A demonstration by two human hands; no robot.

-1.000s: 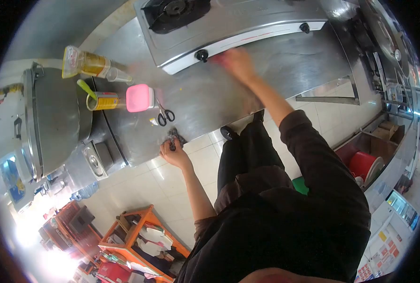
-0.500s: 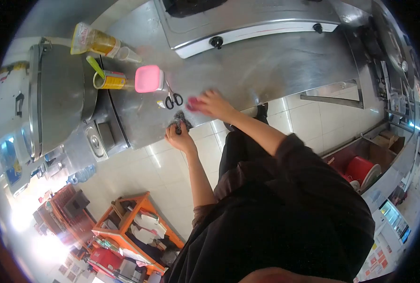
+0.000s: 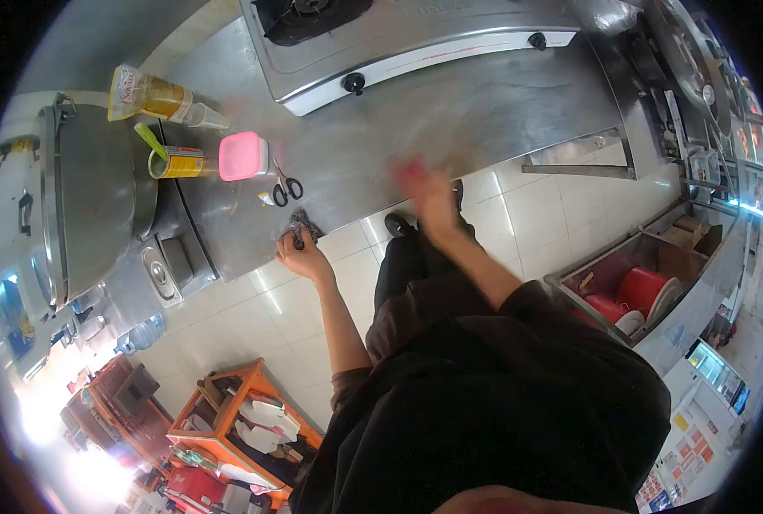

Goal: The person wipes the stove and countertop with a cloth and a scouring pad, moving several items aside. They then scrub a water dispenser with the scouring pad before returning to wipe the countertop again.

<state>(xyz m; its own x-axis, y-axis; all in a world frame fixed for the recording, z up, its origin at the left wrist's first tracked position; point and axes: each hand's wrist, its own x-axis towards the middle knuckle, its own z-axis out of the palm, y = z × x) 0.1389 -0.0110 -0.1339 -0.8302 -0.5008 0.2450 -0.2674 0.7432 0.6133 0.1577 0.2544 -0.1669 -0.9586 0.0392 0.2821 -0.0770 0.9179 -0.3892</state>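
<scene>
My left hand (image 3: 303,257) is closed on a dark, shaggy scrubber (image 3: 303,228) at the front edge of the steel counter (image 3: 347,163). Farther right, my right hand (image 3: 431,193) is smeared by motion over the counter, with a reddish-pink cloth (image 3: 409,173) at its fingers. Black-handled scissors (image 3: 286,188) lie just beyond my left hand. Beside them stands a container with a pink lid (image 3: 240,156).
A gas stove (image 3: 399,51) stands at the counter's back. At the left are a can (image 3: 183,163) with a green-handled tool, a bottle of yellow liquid (image 3: 159,92) and a large steel pot (image 3: 99,197). An orange shelf (image 3: 244,420) stands below.
My right hand has swept to the right along the counter with the reddish cloth. My left hand stays by the scissors with the scrubber. The whole view has shifted a little.
</scene>
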